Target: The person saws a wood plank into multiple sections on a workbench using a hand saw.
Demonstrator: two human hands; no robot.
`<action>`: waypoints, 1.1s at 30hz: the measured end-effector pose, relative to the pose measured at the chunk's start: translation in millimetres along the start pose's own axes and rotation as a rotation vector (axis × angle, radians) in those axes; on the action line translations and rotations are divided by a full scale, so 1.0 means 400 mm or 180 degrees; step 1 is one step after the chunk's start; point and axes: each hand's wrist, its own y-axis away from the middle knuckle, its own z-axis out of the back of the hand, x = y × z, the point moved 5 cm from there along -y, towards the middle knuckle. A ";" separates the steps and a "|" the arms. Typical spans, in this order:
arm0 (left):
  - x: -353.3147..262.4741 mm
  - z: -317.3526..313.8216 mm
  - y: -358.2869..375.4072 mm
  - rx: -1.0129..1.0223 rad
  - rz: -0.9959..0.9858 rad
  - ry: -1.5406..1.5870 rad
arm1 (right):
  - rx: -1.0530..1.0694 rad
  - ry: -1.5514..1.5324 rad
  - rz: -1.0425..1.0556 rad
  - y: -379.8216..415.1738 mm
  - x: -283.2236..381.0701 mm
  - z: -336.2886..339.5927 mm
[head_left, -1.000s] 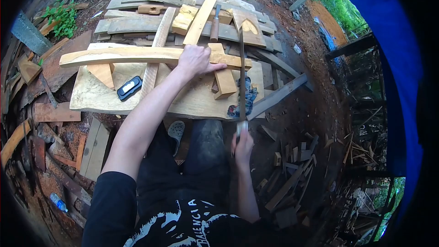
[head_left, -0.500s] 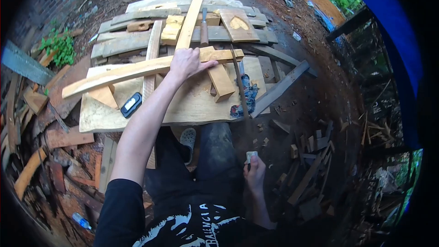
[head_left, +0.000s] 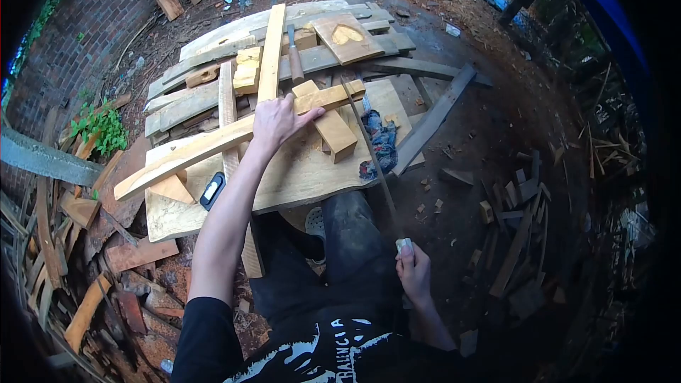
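Note:
My left hand [head_left: 277,125] presses down on a long pale wooden strip [head_left: 188,147], fingers curled over its far edge and thumb stretched along it. Under the strip's right part sits a short wooden block [head_left: 335,135]. My right hand [head_left: 414,274] is closed around the pale handle [head_left: 404,245] of a saw, low in front of my right leg. The saw's narrow dark blade [head_left: 374,147] slopes up and away from the handle and crosses the strip near its right end. Its tip shows just beyond the strip.
Around the strip on the plank bench [head_left: 277,191] lie a chisel [head_left: 295,60], a board with a heart-shaped hollow [head_left: 347,35], a black case-like object [head_left: 212,191] and a dark crumpled cloth [head_left: 381,145]. Wood scraps [head_left: 521,220] litter the ground on both sides.
The whole view has shifted and turned slightly. My left hand remains on the strip, and the saw still lies across its right end, with little visible movement against the wood.

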 end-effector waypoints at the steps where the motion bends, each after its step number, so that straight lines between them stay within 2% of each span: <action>1: 0.001 -0.002 0.000 -0.0087 0.0006 -0.0018 | -0.0014 -0.0019 -0.0015 -0.012 0.003 -0.002; 4: -0.017 0.009 0.017 0.0019 -0.0157 0.0025 | -0.0042 0.0129 0.0041 -0.105 0.065 -0.027; 7: -0.031 0.020 0.038 -0.0239 -0.0245 0.0005 | -0.0202 0.0503 0.0459 -0.307 0.135 -0.115; 9: -0.024 0.012 0.035 -0.0194 -0.0228 -0.0045 | -0.0333 0.0593 0.0593 -0.448 0.174 -0.179; 10: -0.024 0.010 0.034 -0.0210 -0.0227 -0.0021 | -0.0301 0.0647 0.0445 -0.505 0.212 -0.201; 15: -0.020 0.015 0.026 -0.0233 -0.0082 -0.0054 | -0.0211 0.0639 0.0272 -0.567 0.219 -0.225; 21: -0.020 0.016 0.025 -0.0035 0.0030 -0.0160 | -0.0231 0.0030 0.0495 -0.453 0.157 -0.206; 25: -0.025 0.020 0.022 -0.0024 0.0031 -0.0112 | -0.0102 0.0367 0.0612 -0.225 0.007 -0.097; 27: -0.021 0.020 0.020 -0.0066 0.0040 -0.0107 | -0.0026 0.0148 0.0260 -0.097 -0.038 -0.042; 30: -0.018 0.004 0.025 0.0072 -0.0028 -0.0163 | 0.0176 0.0012 -0.0010 -0.012 -0.037 0.009; 33: -0.021 0.015 0.015 -0.0297 -0.0194 -0.0021 | -0.0004 0.0189 -0.0041 -0.076 0.029 -0.001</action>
